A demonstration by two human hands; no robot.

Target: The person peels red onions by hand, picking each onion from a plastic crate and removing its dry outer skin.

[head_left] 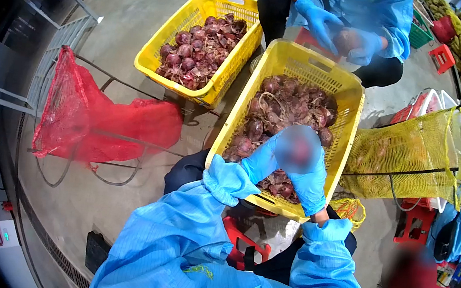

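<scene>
"Concrete floor (74,194) spreads around you. Your hands?"

"Your left hand (309,189) and right hand (258,160) meet, angled inward, clasping a blurred onion (299,152) over the near crate (354,119)."

"Progress?"

"One's in hand; many loose onions (290,102) fill that and the other crate (147,63). Which are done, I can't tell."

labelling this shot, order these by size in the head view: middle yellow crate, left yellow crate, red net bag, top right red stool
Middle yellow crate
Left yellow crate and red net bag: too alike to rank
Top right red stool
</scene>
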